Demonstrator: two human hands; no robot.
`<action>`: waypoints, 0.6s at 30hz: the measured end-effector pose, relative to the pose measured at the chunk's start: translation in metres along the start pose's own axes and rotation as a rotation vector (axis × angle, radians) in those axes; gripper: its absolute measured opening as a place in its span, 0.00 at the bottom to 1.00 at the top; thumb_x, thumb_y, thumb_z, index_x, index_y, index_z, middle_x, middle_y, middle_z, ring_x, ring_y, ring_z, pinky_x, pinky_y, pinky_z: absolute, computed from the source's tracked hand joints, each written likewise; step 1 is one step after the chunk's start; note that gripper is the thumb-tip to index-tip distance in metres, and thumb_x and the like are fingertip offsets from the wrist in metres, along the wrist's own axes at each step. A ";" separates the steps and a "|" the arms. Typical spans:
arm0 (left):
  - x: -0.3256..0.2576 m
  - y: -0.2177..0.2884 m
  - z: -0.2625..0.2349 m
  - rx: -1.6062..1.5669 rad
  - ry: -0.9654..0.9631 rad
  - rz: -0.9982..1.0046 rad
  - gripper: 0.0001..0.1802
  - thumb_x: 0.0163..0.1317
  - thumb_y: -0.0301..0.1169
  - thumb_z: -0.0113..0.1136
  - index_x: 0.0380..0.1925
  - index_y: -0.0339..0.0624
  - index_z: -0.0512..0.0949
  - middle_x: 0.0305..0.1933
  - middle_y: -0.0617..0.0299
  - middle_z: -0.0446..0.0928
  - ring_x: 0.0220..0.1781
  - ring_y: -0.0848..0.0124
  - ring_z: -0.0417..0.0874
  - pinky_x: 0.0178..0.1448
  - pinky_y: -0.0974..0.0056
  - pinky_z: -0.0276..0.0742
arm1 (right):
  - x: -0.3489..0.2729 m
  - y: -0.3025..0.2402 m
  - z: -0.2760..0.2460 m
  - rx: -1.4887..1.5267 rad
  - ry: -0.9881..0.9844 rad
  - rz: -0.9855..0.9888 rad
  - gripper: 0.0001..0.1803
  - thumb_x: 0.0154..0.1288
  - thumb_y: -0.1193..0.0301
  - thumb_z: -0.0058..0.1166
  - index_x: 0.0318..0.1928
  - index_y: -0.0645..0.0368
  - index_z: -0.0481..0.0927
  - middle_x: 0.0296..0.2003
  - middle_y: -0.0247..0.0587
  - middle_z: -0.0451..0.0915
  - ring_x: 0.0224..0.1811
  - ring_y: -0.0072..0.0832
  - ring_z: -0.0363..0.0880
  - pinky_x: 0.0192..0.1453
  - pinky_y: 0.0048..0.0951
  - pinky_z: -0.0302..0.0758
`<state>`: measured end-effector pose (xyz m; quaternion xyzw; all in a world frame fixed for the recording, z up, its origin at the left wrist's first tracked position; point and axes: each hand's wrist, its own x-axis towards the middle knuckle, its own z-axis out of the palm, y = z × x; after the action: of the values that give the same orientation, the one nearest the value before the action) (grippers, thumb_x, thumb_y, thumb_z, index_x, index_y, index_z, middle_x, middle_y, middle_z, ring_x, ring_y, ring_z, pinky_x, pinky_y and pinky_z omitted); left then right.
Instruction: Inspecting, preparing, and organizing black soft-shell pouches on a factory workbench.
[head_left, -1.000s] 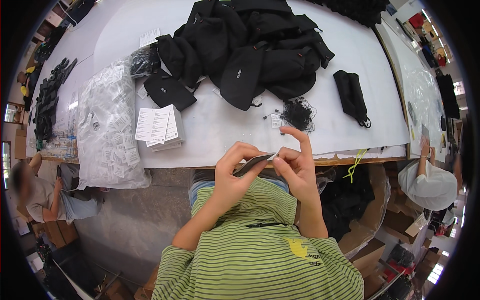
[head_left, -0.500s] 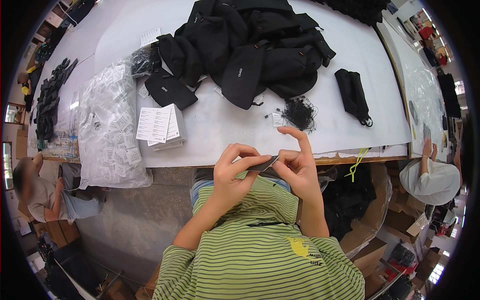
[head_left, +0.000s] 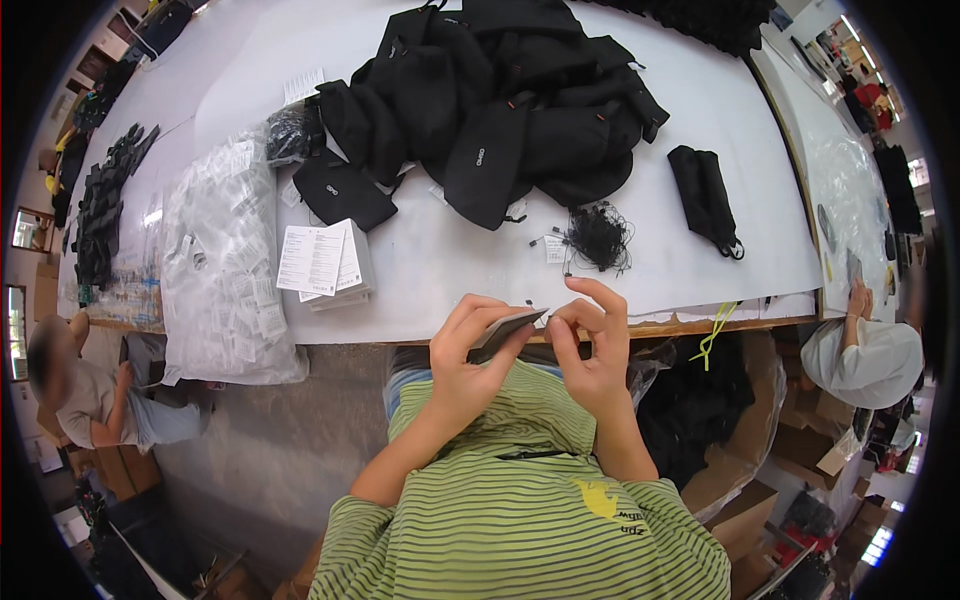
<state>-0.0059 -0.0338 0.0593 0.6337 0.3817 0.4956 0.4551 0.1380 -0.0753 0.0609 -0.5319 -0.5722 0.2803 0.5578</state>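
My left hand (head_left: 470, 352) pinches a dark grey hang tag (head_left: 508, 326) between thumb and fingers, above the near edge of the table. Beside the tag's corner my right hand (head_left: 594, 350) has thumb and fingers pressed together, apparently on a thin black tag string, most of it hidden; small dark bits show by the fingers. Farther off lies a tangle of black tag strings (head_left: 600, 238) with a small white label (head_left: 554, 249) beside it. A stack of white printed cards (head_left: 312, 260) sits to the left.
Black fabric pouches (head_left: 480, 110) are heaped on the white table (head_left: 440, 285). One folded black pouch (head_left: 705, 200) lies right. A clear bag of white labels (head_left: 225, 260) hangs over the left edge. Below right stands an open box of black goods (head_left: 700, 400). Co-workers sit on both sides.
The tag in my left hand has tilted up, showing more of its face. My right hand has drawn slightly right and down, its forefinger still raised.
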 end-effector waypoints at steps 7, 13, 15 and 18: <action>-0.003 0.002 0.000 -0.006 -0.026 -0.075 0.08 0.50 0.19 0.67 0.32 0.34 0.81 0.28 0.61 0.74 0.27 0.74 0.74 0.30 0.71 0.69 | 0.001 0.002 0.012 -0.172 0.115 -0.185 0.23 0.57 0.85 0.54 0.54 0.60 0.69 0.22 0.33 0.72 0.19 0.18 0.65 0.22 0.19 0.63; -0.001 0.007 -0.001 0.053 -0.023 -0.057 0.07 0.50 0.20 0.67 0.31 0.34 0.80 0.24 0.62 0.72 0.23 0.76 0.72 0.27 0.72 0.65 | 0.002 0.002 0.016 -0.217 0.153 -0.219 0.20 0.56 0.86 0.55 0.50 0.60 0.73 0.23 0.33 0.71 0.19 0.19 0.66 0.22 0.21 0.65; -0.001 0.007 -0.002 0.104 -0.049 -0.028 0.09 0.49 0.19 0.67 0.33 0.35 0.82 0.25 0.62 0.72 0.23 0.76 0.72 0.27 0.72 0.66 | 0.002 0.003 0.017 -0.261 0.175 -0.252 0.20 0.57 0.85 0.55 0.50 0.59 0.73 0.23 0.32 0.72 0.19 0.18 0.65 0.22 0.20 0.64; -0.002 0.008 -0.003 0.104 -0.043 -0.040 0.13 0.48 0.19 0.67 0.37 0.39 0.84 0.25 0.63 0.73 0.24 0.77 0.72 0.28 0.73 0.67 | 0.001 -0.004 0.015 -0.128 0.115 -0.073 0.17 0.59 0.84 0.54 0.49 0.59 0.73 0.22 0.31 0.73 0.20 0.16 0.66 0.23 0.18 0.63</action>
<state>-0.0089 -0.0378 0.0668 0.6594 0.4094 0.4522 0.4394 0.1226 -0.0713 0.0612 -0.5604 -0.5750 0.1915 0.5645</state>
